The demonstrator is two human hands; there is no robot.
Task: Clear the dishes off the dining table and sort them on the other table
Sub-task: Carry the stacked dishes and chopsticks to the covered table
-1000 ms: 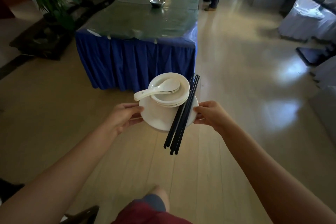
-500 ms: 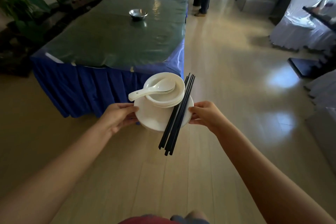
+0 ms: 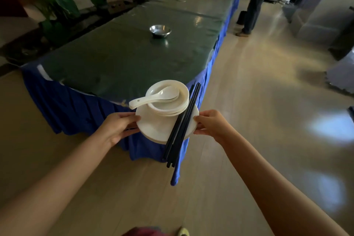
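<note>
I carry a stack of white plates (image 3: 155, 126) in both hands, level, just in front of the near corner of a long table. My left hand (image 3: 116, 126) grips the stack's left rim and my right hand (image 3: 209, 125) grips its right rim. White bowls (image 3: 172, 105) are nested on the plates, with stacked white spoons (image 3: 161, 95) lying in the top bowl, handles pointing left. Several black chopsticks (image 3: 182, 124) lie across the right side of the plates, their near ends sticking out past the rim.
The long table (image 3: 118, 59) has a shiny green cover and a blue skirt, and a steel bowl (image 3: 160, 30) stands on it further back. Potted plants (image 3: 55, 5) line its left side. A person (image 3: 256, 2) stands by its far right edge. White-covered chairs are at right.
I have walked closer to the long table; its near corner now sits right behind the stack. My grip on the plates is the same.
</note>
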